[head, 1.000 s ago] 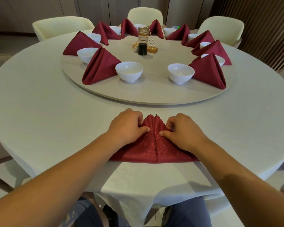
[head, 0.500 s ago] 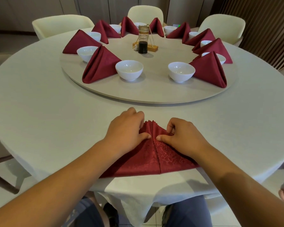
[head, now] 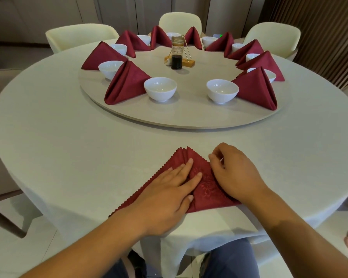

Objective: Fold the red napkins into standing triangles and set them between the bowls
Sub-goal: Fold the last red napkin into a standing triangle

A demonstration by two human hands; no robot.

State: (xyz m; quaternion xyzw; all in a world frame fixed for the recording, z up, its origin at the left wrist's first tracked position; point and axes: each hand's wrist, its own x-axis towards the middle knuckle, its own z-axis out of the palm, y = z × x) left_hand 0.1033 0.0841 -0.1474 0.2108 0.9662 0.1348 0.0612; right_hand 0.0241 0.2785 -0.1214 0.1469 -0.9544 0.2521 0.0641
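A red napkin (head: 206, 192) lies folded flat into a triangle at the table's near edge, its point facing the turntable. My left hand (head: 169, 189) lies flat on its left half with straight fingers pressing down. My right hand (head: 233, 175) sits on the right half with curled fingers at the napkin's right edge; whether they pinch the cloth is unclear. Two white bowls (head: 160, 89) (head: 222, 94) stand at the turntable's near side with a gap between them. Several folded red napkins, such as one (head: 127, 85), stand between the other bowls.
The round wooden turntable (head: 189, 117) sits mid-table on a white tablecloth (head: 68, 137). A sauce bottle (head: 176, 55) and a wooden holder stand at its centre. Cream chairs (head: 80, 37) ring the far side.
My left hand has gone from curled at the napkin's top to flat across its left half. The right hand has shifted right to the edge. The napkin's point now lies uncovered.
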